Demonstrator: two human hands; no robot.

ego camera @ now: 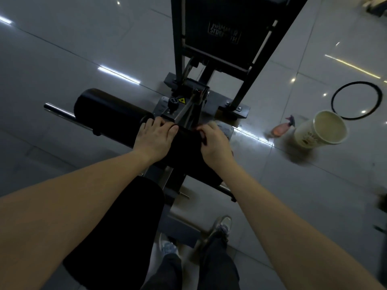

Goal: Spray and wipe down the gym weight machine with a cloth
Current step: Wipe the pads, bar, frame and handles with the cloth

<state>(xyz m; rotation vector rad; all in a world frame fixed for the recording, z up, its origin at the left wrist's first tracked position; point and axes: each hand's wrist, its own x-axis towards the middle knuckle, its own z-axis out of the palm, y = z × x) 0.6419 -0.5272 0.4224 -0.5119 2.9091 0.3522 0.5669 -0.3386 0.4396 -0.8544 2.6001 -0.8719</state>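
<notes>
Both my hands are on the machine's [213,38] black pad [109,109]. My left hand [154,139] lies on it, fingers loosely spread and pressing down. My right hand [215,141] curls tight, pinching what looks like a dark cloth [185,147] draped over the pad between my hands. A blurred pink bottle [279,130] lies on the floor to the right, beside a cup [320,130].
</notes>
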